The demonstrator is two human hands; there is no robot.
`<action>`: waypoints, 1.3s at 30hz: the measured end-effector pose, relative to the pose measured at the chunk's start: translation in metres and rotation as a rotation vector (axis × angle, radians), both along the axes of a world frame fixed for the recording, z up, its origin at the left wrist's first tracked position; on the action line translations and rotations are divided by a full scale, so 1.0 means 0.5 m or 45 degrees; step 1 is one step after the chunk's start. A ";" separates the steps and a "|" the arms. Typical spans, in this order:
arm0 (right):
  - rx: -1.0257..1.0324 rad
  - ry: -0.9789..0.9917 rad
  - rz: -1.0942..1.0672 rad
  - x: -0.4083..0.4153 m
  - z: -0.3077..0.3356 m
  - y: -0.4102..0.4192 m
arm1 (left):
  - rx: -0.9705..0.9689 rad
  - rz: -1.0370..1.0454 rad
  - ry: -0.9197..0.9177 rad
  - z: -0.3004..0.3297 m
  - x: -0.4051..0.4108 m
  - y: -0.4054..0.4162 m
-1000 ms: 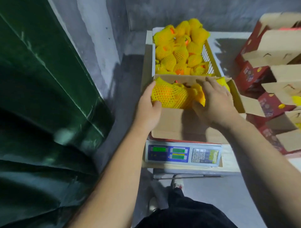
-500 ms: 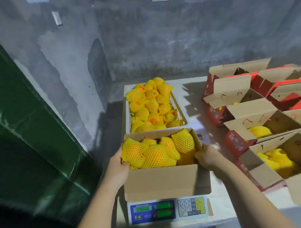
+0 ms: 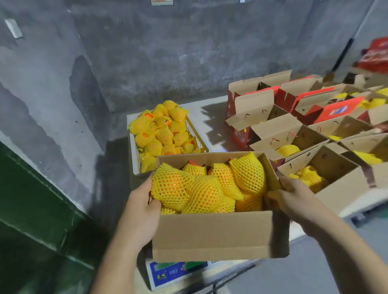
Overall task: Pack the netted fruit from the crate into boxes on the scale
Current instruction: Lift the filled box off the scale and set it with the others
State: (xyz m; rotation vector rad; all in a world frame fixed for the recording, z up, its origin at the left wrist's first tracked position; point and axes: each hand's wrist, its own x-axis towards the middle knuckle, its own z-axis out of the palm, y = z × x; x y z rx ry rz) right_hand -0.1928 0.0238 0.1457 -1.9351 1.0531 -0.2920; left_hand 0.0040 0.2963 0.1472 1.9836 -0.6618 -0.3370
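Little can be read here. The blue front panel of the scale (image 3: 168,272) carries two small yellow characters at its lower left, too blurred to make out, and its green display windows show no digits that can be told. A red box lid (image 3: 339,110) at the right bears a small blue and white label, but the print on it is too small to read. The red sides of the open boxes (image 3: 241,136) behind show pale printed marks, likewise illegible. A framed sign (image 3: 162,2) on the wall at the top edge is cut off and unreadable
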 end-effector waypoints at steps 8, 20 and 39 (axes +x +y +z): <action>0.047 -0.020 -0.444 -0.296 0.032 -0.025 | 0.014 -0.406 0.095 0.010 -0.153 -0.175; 0.090 0.010 -0.668 -0.633 -0.020 -0.193 | 0.177 -0.653 0.157 -0.048 -0.410 -0.468; 0.175 -0.073 -1.198 -1.102 -0.028 -0.689 | 0.112 -1.057 0.049 -0.094 -0.858 -1.208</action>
